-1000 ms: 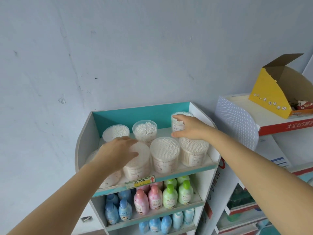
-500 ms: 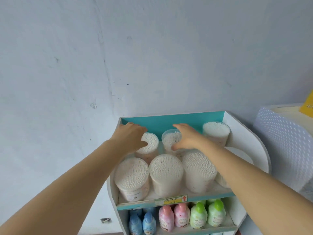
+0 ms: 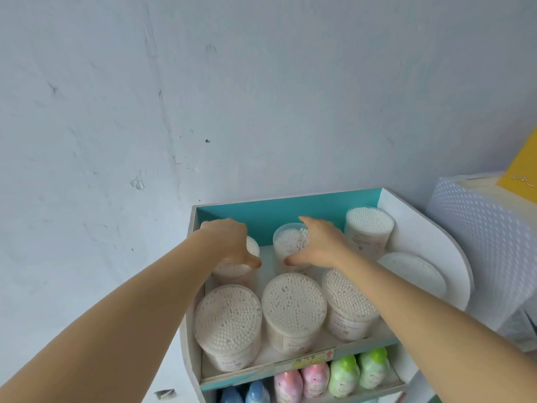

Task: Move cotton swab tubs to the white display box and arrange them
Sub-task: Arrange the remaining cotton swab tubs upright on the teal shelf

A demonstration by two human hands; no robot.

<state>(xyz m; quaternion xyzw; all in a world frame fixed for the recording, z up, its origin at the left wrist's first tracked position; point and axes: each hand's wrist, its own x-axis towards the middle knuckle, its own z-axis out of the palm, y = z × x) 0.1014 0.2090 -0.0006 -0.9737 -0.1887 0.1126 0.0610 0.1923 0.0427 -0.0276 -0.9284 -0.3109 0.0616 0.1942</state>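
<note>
The white display box (image 3: 430,245) with a teal back panel holds several clear round tubs of cotton swabs. Three stand in the front row (image 3: 293,303). At the back left, my left hand (image 3: 229,242) grips the top of one tub (image 3: 236,267). My right hand (image 3: 321,245) wraps around the back middle tub (image 3: 287,239), which holds loose white pieces. Another full tub (image 3: 369,228) stands at the back right. A flat round tub (image 3: 412,271) leans against the right wall of the box.
Below the top shelf sit pink, green and blue bottles (image 3: 328,376) behind a yellow price label (image 3: 305,359). A white perforated stand (image 3: 488,237) with a yellow carton (image 3: 520,167) is at the right. A pale wall rises right behind the box.
The view swung so the box sits lower and closer. Both hands went from the front and right tubs to the back row and closed around the back left and back middle tubs.
</note>
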